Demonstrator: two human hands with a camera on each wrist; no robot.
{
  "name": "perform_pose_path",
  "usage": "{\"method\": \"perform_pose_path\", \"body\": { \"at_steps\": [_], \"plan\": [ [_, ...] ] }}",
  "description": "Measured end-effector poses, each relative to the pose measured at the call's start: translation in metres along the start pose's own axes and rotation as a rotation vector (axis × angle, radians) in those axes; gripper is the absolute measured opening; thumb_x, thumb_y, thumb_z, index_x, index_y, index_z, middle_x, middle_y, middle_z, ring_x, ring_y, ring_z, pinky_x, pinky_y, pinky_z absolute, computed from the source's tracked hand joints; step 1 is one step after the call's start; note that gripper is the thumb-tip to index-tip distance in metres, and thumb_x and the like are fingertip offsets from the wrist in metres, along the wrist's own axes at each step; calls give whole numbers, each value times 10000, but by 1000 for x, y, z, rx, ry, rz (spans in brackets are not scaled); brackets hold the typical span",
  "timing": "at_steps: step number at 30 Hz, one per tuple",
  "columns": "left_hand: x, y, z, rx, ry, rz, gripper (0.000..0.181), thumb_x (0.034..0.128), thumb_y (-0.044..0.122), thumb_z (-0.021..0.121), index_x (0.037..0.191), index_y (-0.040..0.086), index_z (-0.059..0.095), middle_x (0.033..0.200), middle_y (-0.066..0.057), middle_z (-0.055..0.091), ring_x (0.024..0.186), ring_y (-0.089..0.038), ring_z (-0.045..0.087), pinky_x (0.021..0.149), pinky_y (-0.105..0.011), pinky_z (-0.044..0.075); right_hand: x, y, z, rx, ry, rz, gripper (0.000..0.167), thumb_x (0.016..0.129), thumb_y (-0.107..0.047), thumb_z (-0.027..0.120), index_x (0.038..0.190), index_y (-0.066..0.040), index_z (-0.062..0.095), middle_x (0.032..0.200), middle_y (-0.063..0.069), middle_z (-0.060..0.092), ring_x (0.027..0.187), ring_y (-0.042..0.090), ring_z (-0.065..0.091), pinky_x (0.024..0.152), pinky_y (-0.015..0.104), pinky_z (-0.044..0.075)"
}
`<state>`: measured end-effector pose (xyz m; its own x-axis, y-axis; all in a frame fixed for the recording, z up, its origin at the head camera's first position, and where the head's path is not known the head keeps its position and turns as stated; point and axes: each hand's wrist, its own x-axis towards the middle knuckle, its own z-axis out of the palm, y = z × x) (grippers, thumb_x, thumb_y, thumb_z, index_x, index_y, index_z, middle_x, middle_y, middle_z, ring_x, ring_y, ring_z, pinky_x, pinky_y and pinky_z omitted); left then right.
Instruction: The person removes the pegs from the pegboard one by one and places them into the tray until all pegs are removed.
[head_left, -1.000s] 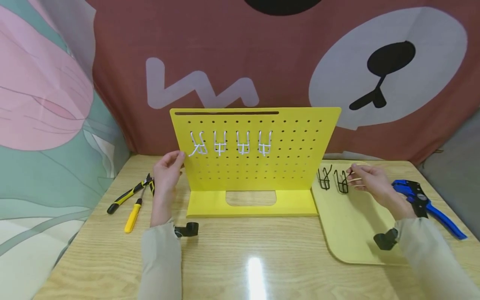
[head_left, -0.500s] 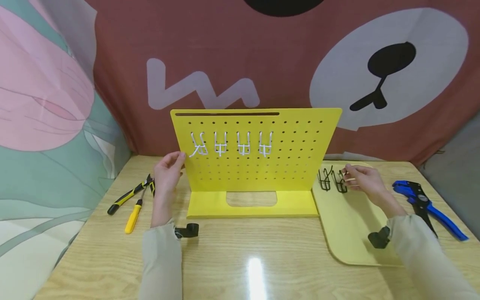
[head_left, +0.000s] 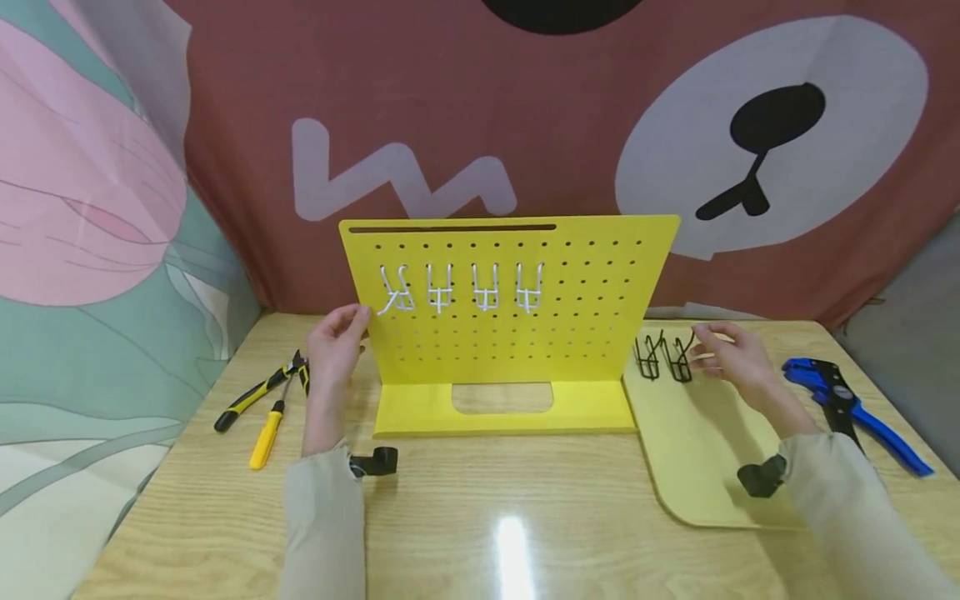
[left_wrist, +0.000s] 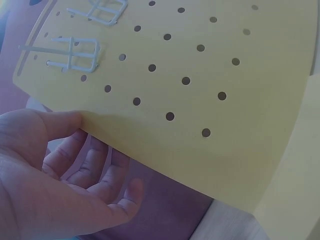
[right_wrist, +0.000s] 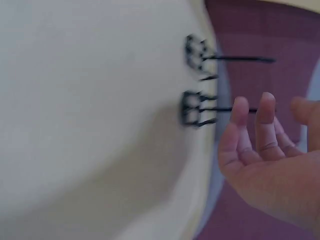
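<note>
A yellow pegboard (head_left: 480,342) stands upright on its base, with several white wire hooks (head_left: 486,297) in a row on its upper part. My left hand (head_left: 335,342) holds the board's left edge, thumb at the front and the other fingers behind. Two black wire hooks (right_wrist: 191,109) sit on a pale yellow tray (head_left: 720,450) to the right. Around the long prong of the nearer black hook, my right hand (right_wrist: 272,150) has its thumb and fingers apart. In the head view its fingertips are close to that prong's tip; contact is unclear.
Yellow-black pliers (head_left: 258,395) and a yellow-handled screwdriver (head_left: 266,436) lie left of the board on the wooden table (head_left: 442,517). Blue-handled pliers (head_left: 888,440) lie beside the tray at the right. A printed cloth (head_left: 420,100) hangs close behind.
My right hand has moved left over the tray toward the right black hook, which shifted slightly and tilted. My left hand has stayed at the board's edge.
</note>
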<state>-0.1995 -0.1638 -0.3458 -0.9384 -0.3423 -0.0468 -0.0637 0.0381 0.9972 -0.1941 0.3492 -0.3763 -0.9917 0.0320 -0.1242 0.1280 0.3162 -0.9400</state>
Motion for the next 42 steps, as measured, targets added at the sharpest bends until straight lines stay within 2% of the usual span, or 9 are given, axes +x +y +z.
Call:
{"method": "perform_pose_path", "body": {
  "at_steps": [2,6,11,16,20,27,30,37,42],
  "plan": [
    [0,0,0,6,4,1,344,952,304,608,1189,55,623,1028,31,589,915,-114,556,885,-364,436,-6,-9,1,61,-2,-13,353,982,-373,519,1212,-113,453,826,-72,620,759,90,671,678,237,538],
    [-1,0,0,16,5,-2,350,953,305,605,1194,52,623,1052,27,590,919,-115,564,883,-365,437,-22,-31,10,236,-20,-107,204,973,-284,560,1112,-135,551,830,-26,609,763,106,650,678,215,528],
    [0,0,0,2,-1,-3,323,953,288,611,1181,59,625,1020,39,590,913,-106,556,891,-367,433,-40,-59,34,462,-57,-262,159,964,-185,578,1074,-105,661,835,11,645,780,142,654,700,238,533],
    [2,0,1,-7,-4,11,316,949,288,618,1173,65,632,989,51,594,893,-104,564,880,-360,439,-58,-66,67,640,-110,-342,155,978,-104,542,1048,-60,674,813,39,654,785,158,668,694,245,533],
    [2,0,0,-2,3,16,323,951,296,612,1166,57,633,981,47,593,882,-114,569,855,-350,442,-61,-65,98,565,-123,-323,131,981,-122,551,1021,-84,669,813,9,651,792,139,655,714,246,530],
    [0,0,-1,9,6,17,344,951,295,612,1180,38,627,976,40,596,880,-119,575,849,-352,445,-50,-66,138,451,-124,-273,96,976,-158,571,975,-131,663,801,-10,637,779,132,650,723,251,533],
    [0,0,0,8,2,18,352,953,294,610,1189,33,621,988,29,594,883,-122,572,853,-348,446,-46,-71,150,423,-119,-265,91,975,-161,574,979,-124,658,799,-11,638,774,130,652,730,258,536],
    [0,-1,0,18,-1,17,372,947,309,615,1194,30,615,989,33,590,875,-114,568,826,-317,449,-42,-87,169,395,-117,-271,273,971,-200,585,1098,41,604,856,28,655,784,148,654,749,288,539],
    [1,-1,0,13,7,23,361,946,303,619,1181,30,620,971,39,598,863,-114,576,831,-331,452,-40,-99,177,400,-135,-310,319,992,-206,545,1182,48,570,911,36,673,785,169,664,746,290,538]
  ]
}}
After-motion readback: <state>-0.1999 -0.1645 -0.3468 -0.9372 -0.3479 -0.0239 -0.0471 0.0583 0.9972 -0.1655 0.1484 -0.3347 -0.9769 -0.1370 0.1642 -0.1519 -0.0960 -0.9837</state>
